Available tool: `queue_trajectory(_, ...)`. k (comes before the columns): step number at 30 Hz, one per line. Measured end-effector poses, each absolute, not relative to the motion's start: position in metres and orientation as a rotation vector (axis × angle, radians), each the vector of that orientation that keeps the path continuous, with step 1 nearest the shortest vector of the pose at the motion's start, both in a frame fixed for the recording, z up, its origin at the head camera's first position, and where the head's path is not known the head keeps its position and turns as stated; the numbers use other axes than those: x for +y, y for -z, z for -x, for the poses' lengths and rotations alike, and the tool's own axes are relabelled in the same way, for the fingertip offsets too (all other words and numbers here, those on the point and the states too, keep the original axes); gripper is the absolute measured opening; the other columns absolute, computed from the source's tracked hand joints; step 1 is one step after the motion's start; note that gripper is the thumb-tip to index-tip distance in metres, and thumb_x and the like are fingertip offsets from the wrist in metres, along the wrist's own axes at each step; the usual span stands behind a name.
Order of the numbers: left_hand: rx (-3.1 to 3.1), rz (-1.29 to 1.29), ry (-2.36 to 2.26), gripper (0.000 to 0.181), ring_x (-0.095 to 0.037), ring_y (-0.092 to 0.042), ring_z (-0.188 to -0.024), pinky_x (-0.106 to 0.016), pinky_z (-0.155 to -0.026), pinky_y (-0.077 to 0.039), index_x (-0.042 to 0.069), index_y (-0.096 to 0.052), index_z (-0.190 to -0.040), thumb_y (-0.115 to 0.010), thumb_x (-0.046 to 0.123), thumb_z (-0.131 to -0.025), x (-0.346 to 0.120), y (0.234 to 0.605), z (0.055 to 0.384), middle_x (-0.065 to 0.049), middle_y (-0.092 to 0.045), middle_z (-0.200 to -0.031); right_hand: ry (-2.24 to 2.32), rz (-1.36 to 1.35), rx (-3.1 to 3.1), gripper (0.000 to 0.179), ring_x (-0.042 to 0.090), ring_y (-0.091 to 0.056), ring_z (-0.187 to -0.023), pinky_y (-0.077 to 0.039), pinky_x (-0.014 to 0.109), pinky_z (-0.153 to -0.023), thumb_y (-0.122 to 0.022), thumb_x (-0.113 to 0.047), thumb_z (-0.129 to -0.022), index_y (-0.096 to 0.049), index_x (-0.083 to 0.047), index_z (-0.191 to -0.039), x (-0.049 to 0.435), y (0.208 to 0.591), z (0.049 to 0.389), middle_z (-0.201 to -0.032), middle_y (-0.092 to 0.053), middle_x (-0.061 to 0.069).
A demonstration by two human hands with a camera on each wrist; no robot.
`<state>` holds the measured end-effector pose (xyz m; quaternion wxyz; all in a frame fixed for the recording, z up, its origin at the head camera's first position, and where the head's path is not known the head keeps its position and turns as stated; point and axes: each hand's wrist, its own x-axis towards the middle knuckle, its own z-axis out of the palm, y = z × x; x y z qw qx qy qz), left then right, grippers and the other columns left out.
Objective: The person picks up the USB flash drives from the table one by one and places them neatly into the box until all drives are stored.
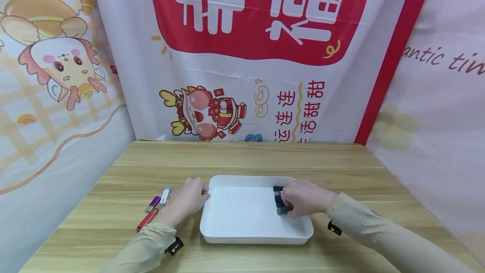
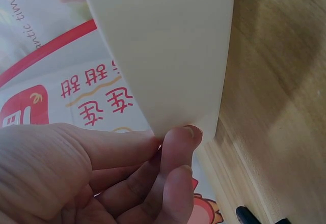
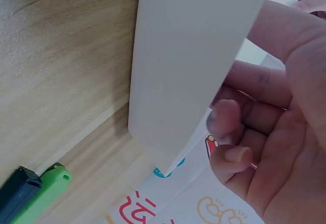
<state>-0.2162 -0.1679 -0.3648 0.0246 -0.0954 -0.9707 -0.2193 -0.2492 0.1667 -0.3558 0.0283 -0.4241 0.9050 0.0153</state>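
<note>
A shallow white tray [image 1: 242, 239] stands on the table in the head view. My left hand [image 1: 191, 197] pinches its left rim near the back corner, thumb and forefinger on the edge in the left wrist view. My right hand [image 1: 307, 199] reaches over the right wall into the tray, fingers curled at a dark USB stick [image 1: 283, 210] with a greyish end. Other dark USB sticks [image 1: 278, 188] lie beside it, partly under the hand. In the right wrist view the tray wall [image 3: 188, 46] hides those fingertips.
Left of the tray lie a purple USB stick [image 1: 154, 202], a white one [image 1: 165, 195] and a red one [image 1: 147, 220], near my left forearm. A green stick [image 3: 48, 193] and a black stick [image 3: 19, 189] lie outside the tray's right side. Printed cloth [image 1: 265, 75] hangs behind the table.
</note>
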Motion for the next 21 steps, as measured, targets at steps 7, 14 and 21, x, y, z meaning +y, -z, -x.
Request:
queue_trajectory(7, -2.995, 0.31, 0.68, 0.041, -0.012, -0.041, -0.049, -0.026, -0.046, -0.03, 0.014, -0.049, -0.056, -0.067, 0.01, -0.092, -0.1681, 0.3656, 0.2164, 0.003, -0.041, -0.052, -0.091, 1.29, 2.814, 0.027, 0.007, -0.044, -0.057, -0.038, 0.025, -0.05, -0.083, -0.019, -0.07, -0.056, -0.018, -0.064, 0.167, 0.3574, 0.2495, -0.065, -0.046, -0.011)
queue_trajectory(14, -2.994, 0.301, 0.676, 0.042, -0.011, -0.04, -0.048, -0.026, -0.046, -0.03, 0.015, -0.048, -0.055, -0.068, 0.011, -0.092, -0.1686, 0.367, 0.2166, 0.003, -0.04, -0.051, -0.106, 1.295, 2.827, 0.029, 0.007, -0.043, -0.057, -0.037, 0.025, -0.05, -0.083, -0.019, -0.069, -0.055, -0.02, -0.063, 0.1674, 0.359, 0.2507, -0.065, -0.046, -0.012)
queue_trajectory(21, -2.992, 0.303, 0.665, 0.043, -0.011, -0.04, -0.048, -0.026, -0.046, -0.029, 0.015, -0.046, -0.055, -0.068, 0.011, -0.092, -0.168, 0.3662, 0.216, 0.003, -0.039, -0.051, -0.114, 1.283, 2.837, 0.03, 0.007, -0.044, -0.057, -0.039, 0.025, -0.051, -0.084, -0.02, -0.07, -0.055, -0.021, -0.063, 0.1663, 0.3576, 0.2495, -0.065, -0.046, -0.012)
